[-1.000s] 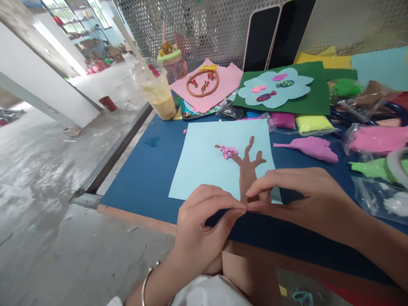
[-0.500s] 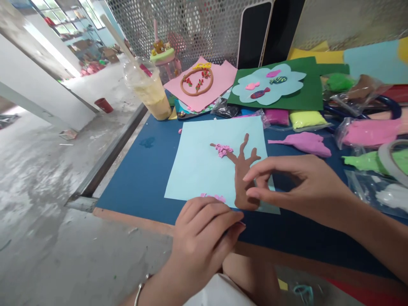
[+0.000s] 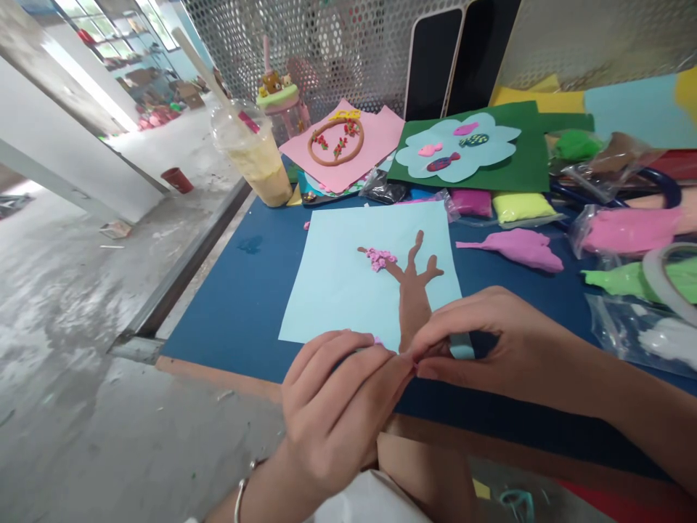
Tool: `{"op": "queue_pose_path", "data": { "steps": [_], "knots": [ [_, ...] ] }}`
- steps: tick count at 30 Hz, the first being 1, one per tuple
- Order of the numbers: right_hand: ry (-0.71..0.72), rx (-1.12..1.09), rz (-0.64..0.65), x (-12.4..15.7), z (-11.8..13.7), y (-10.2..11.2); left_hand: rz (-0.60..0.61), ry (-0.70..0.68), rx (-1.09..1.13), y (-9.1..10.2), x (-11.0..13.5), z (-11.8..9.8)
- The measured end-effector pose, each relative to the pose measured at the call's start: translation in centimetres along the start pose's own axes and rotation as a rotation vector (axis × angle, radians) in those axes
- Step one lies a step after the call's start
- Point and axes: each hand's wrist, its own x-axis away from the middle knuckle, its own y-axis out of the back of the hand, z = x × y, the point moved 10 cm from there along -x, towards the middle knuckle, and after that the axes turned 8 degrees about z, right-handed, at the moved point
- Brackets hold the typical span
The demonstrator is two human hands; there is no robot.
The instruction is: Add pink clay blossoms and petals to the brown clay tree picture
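Observation:
A light blue sheet [image 3: 332,290] carries a flat brown clay tree [image 3: 414,309] with a cluster of small pink clay bits [image 3: 380,259] on its left branch. At the sheet's front edge my left hand [image 3: 343,399] is closed, thumb and index finger pinched together. My right hand [image 3: 490,338] meets it there, its thumb and forefinger pinching at the same spot over the base of the trunk. A speck of pink clay [image 3: 415,365] shows between the fingertips; most of it is hidden. Another pink bit [image 3: 377,340] peeks out above my left fingers.
Bagged clay [image 3: 523,207], a lilac clay lump [image 3: 515,248] and a tape roll [image 3: 672,280] lie right. Behind are a pink card [image 3: 375,134], a green card with fish [image 3: 536,145] and two phones [image 3: 435,62]. A drink cup [image 3: 258,163] stands at the back left edge.
My right hand has come down and left, from above the trunk to my left fingertips, and its fingers have closed. My left hand has shifted slightly left.

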Motion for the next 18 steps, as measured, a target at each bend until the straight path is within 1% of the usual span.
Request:
{"op": "queue_pose_path", "data": {
  "steps": [5, 8, 13, 16, 18],
  "knots": [
    [0.030, 0.002, -0.032, 0.1, 0.0, 0.3, -0.034, 0.003, 0.081, 0.1, -0.2, 0.4],
    [0.026, 0.007, -0.037, 0.1, 0.2, 0.2, -0.032, 0.022, 0.098, -0.2, -0.4, 0.8],
    [0.028, 0.058, -0.082, 0.1, 0.6, 0.4, -0.017, 0.006, 0.098, -0.5, -0.6, 0.5],
    [0.026, 0.085, -0.133, 0.2, 0.5, 1.1, -0.014, 0.038, 0.131, -0.4, -0.7, 0.7],
    [-0.013, 0.063, -0.199, 0.4, -0.1, 2.0, -0.003, 0.066, 0.144, -0.3, -0.4, 1.1]
  ]
}}
